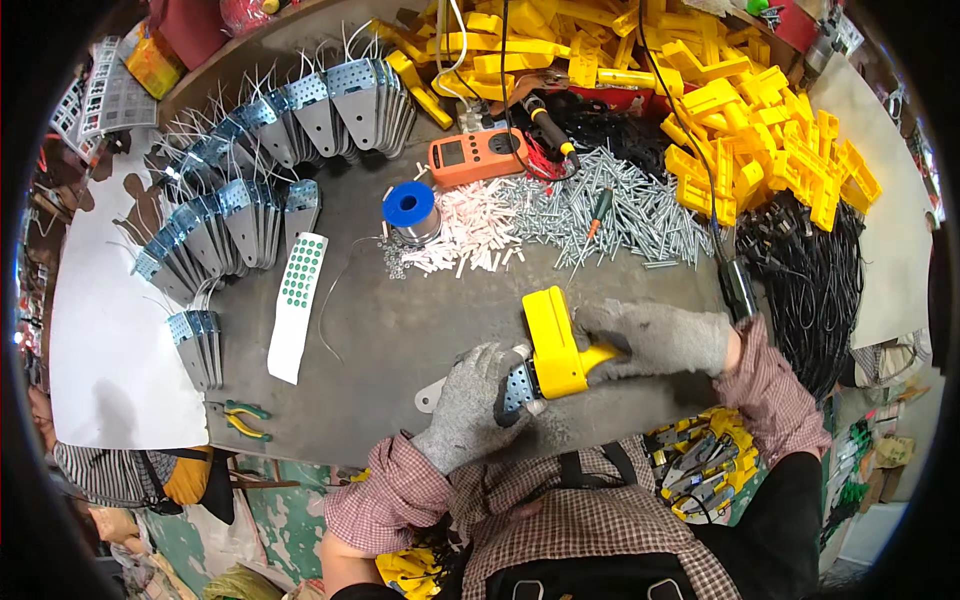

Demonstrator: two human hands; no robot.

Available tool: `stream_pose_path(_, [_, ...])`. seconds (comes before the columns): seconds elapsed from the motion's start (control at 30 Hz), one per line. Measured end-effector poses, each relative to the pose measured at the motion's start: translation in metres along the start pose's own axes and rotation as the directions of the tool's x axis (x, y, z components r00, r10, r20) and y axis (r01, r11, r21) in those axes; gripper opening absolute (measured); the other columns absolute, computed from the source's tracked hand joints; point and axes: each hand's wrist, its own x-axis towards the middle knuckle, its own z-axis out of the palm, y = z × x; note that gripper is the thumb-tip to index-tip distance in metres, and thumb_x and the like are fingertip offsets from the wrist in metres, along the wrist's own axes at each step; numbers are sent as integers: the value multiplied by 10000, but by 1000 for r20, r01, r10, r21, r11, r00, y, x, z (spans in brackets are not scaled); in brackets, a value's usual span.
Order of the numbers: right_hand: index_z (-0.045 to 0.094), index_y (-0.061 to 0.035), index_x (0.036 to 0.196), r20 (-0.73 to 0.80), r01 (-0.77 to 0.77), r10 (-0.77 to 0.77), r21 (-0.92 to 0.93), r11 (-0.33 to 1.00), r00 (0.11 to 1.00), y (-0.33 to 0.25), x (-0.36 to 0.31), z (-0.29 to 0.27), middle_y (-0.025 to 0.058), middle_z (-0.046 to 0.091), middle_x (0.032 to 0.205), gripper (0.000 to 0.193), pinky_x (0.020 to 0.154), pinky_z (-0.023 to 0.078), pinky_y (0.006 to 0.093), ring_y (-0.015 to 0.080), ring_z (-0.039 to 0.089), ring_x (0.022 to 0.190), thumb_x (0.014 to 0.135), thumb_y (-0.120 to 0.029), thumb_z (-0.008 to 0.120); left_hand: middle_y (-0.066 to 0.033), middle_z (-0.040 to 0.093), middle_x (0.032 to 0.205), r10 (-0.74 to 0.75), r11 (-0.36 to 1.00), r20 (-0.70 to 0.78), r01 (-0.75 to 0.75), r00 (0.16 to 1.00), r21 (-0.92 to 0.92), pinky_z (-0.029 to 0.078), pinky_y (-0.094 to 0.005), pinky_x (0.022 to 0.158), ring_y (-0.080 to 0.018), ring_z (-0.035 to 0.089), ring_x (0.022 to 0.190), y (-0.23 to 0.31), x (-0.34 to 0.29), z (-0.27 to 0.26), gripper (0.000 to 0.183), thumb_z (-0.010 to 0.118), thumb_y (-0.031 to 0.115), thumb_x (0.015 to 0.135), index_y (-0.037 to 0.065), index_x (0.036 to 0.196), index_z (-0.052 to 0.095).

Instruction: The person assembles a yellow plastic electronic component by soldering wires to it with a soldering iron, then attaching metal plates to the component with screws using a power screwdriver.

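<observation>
Both hands wear grey gloves and meet over the near part of the table. My left hand (468, 410) is closed round a flat metal plate piece (518, 388), whose perforated bluish end shows beside the fingers and whose rounded grey tip sticks out to the left. A yellow plastic housing (552, 335) with a handle-like stub is against that perforated end. The fingers of my right hand (650, 338) close on the stub from the right; their tips are partly hidden. Whether the plate sits inside the housing or only touches it, I cannot tell.
Fanned rows of wired metal plates (240, 215) stand at left, near a sticker strip (290, 340) and pliers (246, 420). Behind lie a solder spool (410, 208), pale sleeves (465, 225), screws (630, 215), a screwdriver (598, 215), an orange meter (475, 157), yellow housings (740, 130) and black cables (800, 290).
</observation>
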Motion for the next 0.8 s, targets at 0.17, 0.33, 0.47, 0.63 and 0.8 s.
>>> stream_pose_path(0.17, [550, 7, 1202, 136, -134, 109, 191, 972, 985, 15, 7, 0, 179, 647, 1002, 598, 783, 495, 402, 296, 632, 888, 823, -411, 748, -204, 584, 1158, 35, 998, -28, -36, 999, -55, 463, -500, 922, -418, 574, 1084, 1, 5, 1, 710, 855, 259, 692, 30, 1255, 489])
stream_pose_path(0.33, [549, 6, 1207, 231, -211, 153, 248, 945, 961, 21, 13, -3, 162, 646, 1006, 569, 784, 495, 371, 247, 616, 873, 832, -371, 750, -207, 587, 1161, 26, 998, -21, -27, 999, -52, 459, -499, 930, -414, 573, 1085, 4, 5, 1, 689, 854, 266, 693, 21, 1238, 512])
stream_pose_path(0.47, [556, -15, 1203, 202, -198, 157, 199, 960, 967, 5, 9, -1, 133, 637, 1115, 546, 862, 489, 341, 223, 608, 1004, 815, -330, 778, -208, 592, 1163, -26, 999, 6, 26, 1000, -22, 452, -492, 946, -407, 568, 1091, 2, 7, 3, 694, 854, 315, 678, 9, 1212, 534])
stream_pose_path(0.63, [546, 13, 1253, 88, -164, 150, 181, 970, 985, 21, 4, 9, 222, 607, 1189, 656, 959, 463, 404, 346, 592, 1088, 800, -414, 753, -196, 605, 1125, -122, 992, 53, 120, 991, 41, 451, -466, 968, -387, 567, 1090, 16, 17, 1, 673, 865, 388, 645, 7, 1123, 584])
stream_pose_path(0.8, [597, -30, 1207, -707, -437, 506, 301, 848, 495, -7, -42, 3, 176, 578, 1226, 541, 975, 441, 408, 326, 553, 1106, 740, -199, 812, -186, 619, 1051, -165, 981, -15, 166, 986, 104, 471, -465, 918, -376, 591, 1024, 9, 3, -6, 642, 860, 378, 651, 8, 1101, 592])
